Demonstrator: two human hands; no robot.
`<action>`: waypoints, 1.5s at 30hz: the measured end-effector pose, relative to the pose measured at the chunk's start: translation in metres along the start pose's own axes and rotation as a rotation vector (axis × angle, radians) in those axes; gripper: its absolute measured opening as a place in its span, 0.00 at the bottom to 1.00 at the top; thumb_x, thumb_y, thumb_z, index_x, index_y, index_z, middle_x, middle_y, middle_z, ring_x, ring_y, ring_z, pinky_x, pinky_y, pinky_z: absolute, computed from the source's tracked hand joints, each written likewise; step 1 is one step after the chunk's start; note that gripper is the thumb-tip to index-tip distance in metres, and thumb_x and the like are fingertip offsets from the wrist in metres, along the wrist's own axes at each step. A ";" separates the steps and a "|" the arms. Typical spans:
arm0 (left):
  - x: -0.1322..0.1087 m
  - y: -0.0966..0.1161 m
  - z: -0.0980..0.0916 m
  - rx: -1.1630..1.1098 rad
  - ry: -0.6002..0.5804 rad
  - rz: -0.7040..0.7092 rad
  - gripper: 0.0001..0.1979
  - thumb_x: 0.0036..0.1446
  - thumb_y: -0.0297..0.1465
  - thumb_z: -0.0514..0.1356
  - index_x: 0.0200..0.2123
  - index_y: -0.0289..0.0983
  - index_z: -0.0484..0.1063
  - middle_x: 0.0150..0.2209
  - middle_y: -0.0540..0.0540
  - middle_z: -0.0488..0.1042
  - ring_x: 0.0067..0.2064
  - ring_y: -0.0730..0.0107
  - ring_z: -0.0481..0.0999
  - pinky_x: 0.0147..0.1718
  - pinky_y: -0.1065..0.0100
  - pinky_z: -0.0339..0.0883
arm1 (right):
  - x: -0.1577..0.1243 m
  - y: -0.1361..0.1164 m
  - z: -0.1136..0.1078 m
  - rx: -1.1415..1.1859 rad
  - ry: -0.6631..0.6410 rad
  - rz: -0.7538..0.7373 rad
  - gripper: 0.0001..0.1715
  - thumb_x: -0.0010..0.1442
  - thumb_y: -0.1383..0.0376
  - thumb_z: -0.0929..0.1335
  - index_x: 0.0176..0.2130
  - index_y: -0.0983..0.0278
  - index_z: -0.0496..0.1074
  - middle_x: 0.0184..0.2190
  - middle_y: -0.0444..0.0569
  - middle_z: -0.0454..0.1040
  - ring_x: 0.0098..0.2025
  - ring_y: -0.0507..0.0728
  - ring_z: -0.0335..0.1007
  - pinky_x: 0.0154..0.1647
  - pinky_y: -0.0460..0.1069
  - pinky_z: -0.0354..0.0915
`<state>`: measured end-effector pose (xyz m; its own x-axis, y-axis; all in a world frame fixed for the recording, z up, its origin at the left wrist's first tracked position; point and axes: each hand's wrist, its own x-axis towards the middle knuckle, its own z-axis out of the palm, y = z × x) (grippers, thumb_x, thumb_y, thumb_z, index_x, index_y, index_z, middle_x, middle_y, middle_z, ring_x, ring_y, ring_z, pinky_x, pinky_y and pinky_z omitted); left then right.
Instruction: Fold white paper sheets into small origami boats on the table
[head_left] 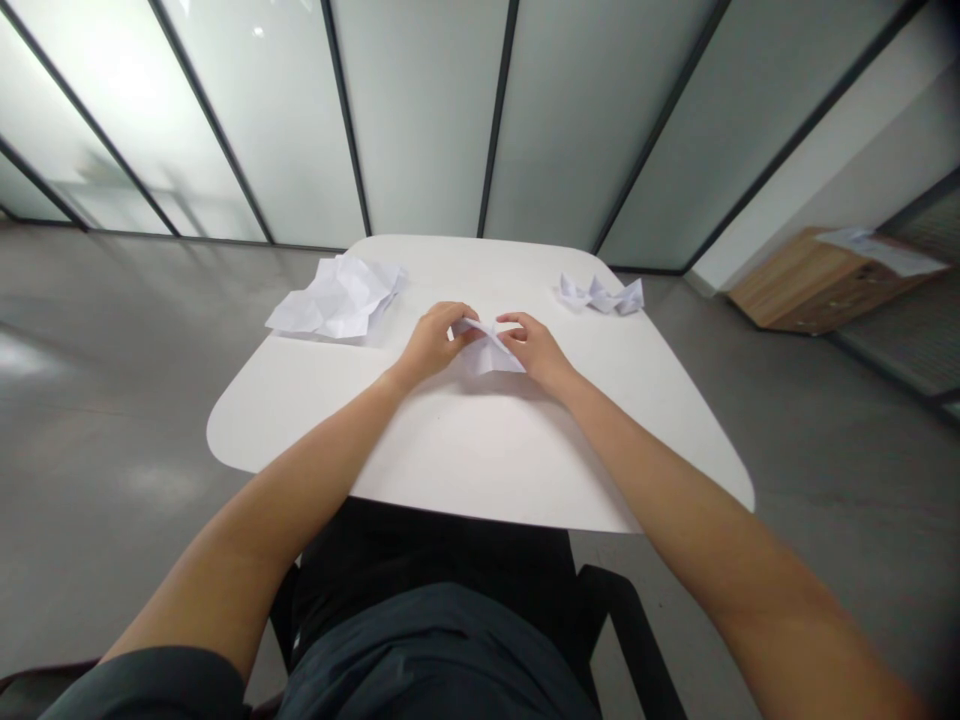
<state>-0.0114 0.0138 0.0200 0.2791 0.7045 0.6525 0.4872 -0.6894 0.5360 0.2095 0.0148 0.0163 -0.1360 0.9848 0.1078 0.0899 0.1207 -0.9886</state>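
**Both hands on a small folded paper at mid-table**

A person sits at a white table (480,460) with rounded corners, both bare forearms stretched forward over it. The left hand (431,343) and the right hand (534,348) meet at a small piece of folded white paper (489,352), which lies on the table top a little beyond its middle. The fingers of each hand are curled down and pinch the paper from either side: the left at its left edge, the right at its right edge, with the fingertips close together at the far top of the fold. The near part of the paper shows between the two hands, lying flat on the table.

To the far left on the table, well apart from the hands, sits a crumpled sheet of paper (339,298). At the far right edge lie some small folded paper shapes (601,295). Off the table to the right, a wooden cabinet (810,282) stands on the grey floor by the wall.
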 end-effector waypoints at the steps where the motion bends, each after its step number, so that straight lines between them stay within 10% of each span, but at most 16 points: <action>1: 0.000 -0.001 0.000 -0.008 0.005 -0.041 0.10 0.64 0.39 0.65 0.44 0.41 0.78 0.42 0.45 0.81 0.46 0.58 0.77 0.52 0.60 0.69 | -0.001 0.000 0.001 -0.035 -0.034 -0.028 0.22 0.47 0.63 0.80 0.43 0.59 0.79 0.32 0.41 0.80 0.27 0.52 0.70 0.28 0.46 0.66; 11: -0.001 -0.008 0.002 -0.052 0.060 -0.228 0.26 0.56 0.38 0.70 0.58 0.41 0.74 0.41 0.47 0.81 0.40 0.60 0.78 0.43 0.65 0.69 | 0.000 -0.008 0.003 0.315 -0.123 0.131 0.23 0.63 0.45 0.73 0.38 0.62 0.79 0.36 0.51 0.83 0.39 0.61 0.80 0.36 0.54 0.79; 23: -0.001 -0.010 0.014 -0.629 0.116 -0.517 0.31 0.63 0.50 0.66 0.62 0.42 0.64 0.38 0.46 0.80 0.36 0.65 0.81 0.39 0.62 0.77 | 0.000 -0.003 0.008 0.219 -0.041 0.037 0.13 0.54 0.66 0.79 0.41 0.64 0.81 0.39 0.50 0.85 0.38 0.58 0.81 0.37 0.52 0.80; 32: -0.004 -0.006 0.015 -0.841 -0.028 -0.456 0.31 0.58 0.41 0.71 0.61 0.45 0.66 0.50 0.44 0.81 0.49 0.63 0.82 0.50 0.60 0.76 | 0.004 0.000 0.005 0.335 0.033 0.195 0.09 0.61 0.64 0.76 0.42 0.62 0.77 0.37 0.49 0.84 0.36 0.58 0.80 0.36 0.53 0.79; 45: -0.007 -0.019 0.031 -0.529 0.117 -0.392 0.24 0.49 0.30 0.69 0.51 0.36 0.73 0.51 0.40 0.82 0.51 0.58 0.80 0.52 0.59 0.75 | 0.000 -0.001 0.015 0.384 -0.065 0.277 0.18 0.71 0.49 0.66 0.43 0.60 0.75 0.35 0.49 0.82 0.36 0.60 0.79 0.36 0.56 0.79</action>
<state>0.0034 0.0272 -0.0107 0.0582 0.9175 0.3934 0.0541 -0.3964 0.9165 0.1946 0.0131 0.0155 -0.2207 0.9621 -0.1599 -0.2382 -0.2122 -0.9477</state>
